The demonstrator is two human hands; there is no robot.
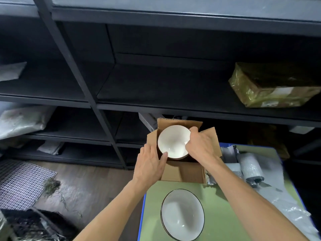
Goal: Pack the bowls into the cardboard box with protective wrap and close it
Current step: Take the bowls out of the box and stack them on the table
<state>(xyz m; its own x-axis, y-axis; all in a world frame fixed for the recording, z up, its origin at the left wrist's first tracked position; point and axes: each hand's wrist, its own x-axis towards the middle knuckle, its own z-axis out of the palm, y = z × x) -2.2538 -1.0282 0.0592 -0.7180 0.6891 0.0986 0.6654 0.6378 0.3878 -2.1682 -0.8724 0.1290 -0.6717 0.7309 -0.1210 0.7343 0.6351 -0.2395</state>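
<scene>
An open cardboard box (185, 172) stands at the far edge of the green table (224, 218), flaps spread. A white bowl (172, 140) sits tilted in the box's opening. My left hand (150, 165) is at the box's left side, thumb touching the bowl's near rim. My right hand (202, 145) grips the bowl's right rim, fingers curled over the edge. A second white bowl with a dark rim (182, 213) rests on the table in front of the box. A roll of protective wrap (251, 168) lies to the right of the box.
Dark metal shelving (104, 108) rises right behind the table, holding a wrapped parcel (271, 86) at the right and plastic bags (22, 119) at the left. Crumpled plastic sheet (288, 202) covers the table's right side. A wire grid (22, 181) lies on the floor at the left.
</scene>
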